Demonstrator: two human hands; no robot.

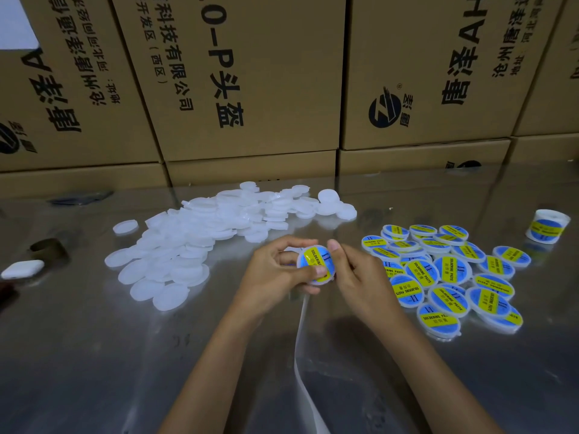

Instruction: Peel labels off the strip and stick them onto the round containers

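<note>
Container [315, 264]: pinched in left hand [275, 274] grip, tilted for labelling.
Right hand [357, 277]: thumb pressing label flat.
Strip [300, 339]: trails below grip.

Back wall: stacked brown corrugated cardboard cartons [250, 89] fill the upper half of the frame, printed with black Chinese characters, Latin letters and a round black logo; some of the printing stands upside down.
Lower row: flatter cartons of the same brown card [423, 156] lie under the tall ones, along the far edge of the desk.
Upper left corner: a pale, whitish patch of wall [15, 23] shows above the cartons.
Desk: shiny grey metal desk [94, 355] covers the lower half of the frame, its surface scuffed, mirroring the cartons near the far edge.
Light: soft and dim, brighter glare in the centre, darker toward the lower corners.
</note>
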